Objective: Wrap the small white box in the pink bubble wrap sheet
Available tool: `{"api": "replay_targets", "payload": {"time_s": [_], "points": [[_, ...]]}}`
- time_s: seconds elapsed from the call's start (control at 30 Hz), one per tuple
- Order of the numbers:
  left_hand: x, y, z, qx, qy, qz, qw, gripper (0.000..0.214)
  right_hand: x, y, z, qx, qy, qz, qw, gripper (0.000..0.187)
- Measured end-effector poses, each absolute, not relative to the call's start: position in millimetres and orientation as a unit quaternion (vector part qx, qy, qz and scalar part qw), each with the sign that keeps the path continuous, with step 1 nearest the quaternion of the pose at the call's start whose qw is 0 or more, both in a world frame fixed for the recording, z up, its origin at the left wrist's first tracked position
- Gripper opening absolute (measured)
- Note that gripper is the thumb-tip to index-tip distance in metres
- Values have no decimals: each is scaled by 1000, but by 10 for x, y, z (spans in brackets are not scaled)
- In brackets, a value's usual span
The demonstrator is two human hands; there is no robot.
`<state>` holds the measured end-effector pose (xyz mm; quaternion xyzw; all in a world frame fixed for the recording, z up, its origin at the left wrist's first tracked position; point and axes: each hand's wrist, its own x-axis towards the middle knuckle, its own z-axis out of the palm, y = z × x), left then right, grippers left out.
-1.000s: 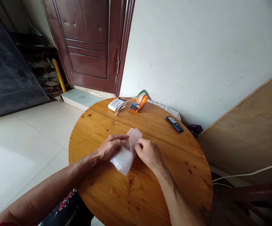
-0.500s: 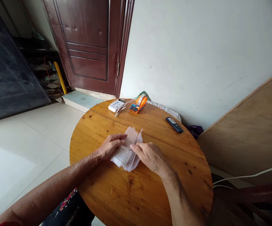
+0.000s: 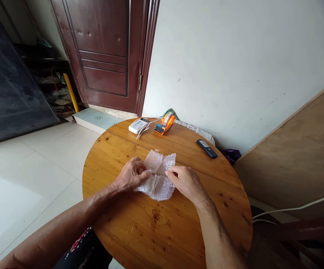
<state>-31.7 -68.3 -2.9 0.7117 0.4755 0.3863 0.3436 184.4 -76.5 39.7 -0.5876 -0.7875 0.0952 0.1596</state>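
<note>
A crumpled piece of clear bubble wrap lies on the round wooden table, partly spread apart. My left hand rests on its left edge with the fingers curled and pinching the wrap. My right hand grips the right edge of the wrap between thumb and fingers. Whether anything lies inside the wrap cannot be seen.
At the table's far edge sit a white box with a cable and an orange tape dispenser. A dark phone lies to the right. A brown door and white wall stand behind; a wooden board leans at right.
The bubble wrap has been pulled wider, its right flap spread out to the right. My right hand moved from the middle of the wrap to its right edge.
</note>
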Motion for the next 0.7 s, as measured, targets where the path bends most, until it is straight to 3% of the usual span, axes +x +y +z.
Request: {"api": "replay_targets", "payload": {"time_s": [0.17, 0.43, 0.57, 0.7], "points": [[-375, -587, -99, 595, 539, 444, 398, 11, 1880, -731, 393, -638, -757, 55, 130, 35], [-455, -510, -73, 620, 613, 396, 288, 9, 1985, -660, 321, -668, -740, 23, 74, 22], [-479, -544, -39, 617, 609, 436, 242, 35, 1978, -655, 297, -661, -742, 11, 109, 15], [-505, -656, 56, 712, 470, 474, 219, 34, 1918, -683, 320, -621, -755, -4, 208, 20]]}}
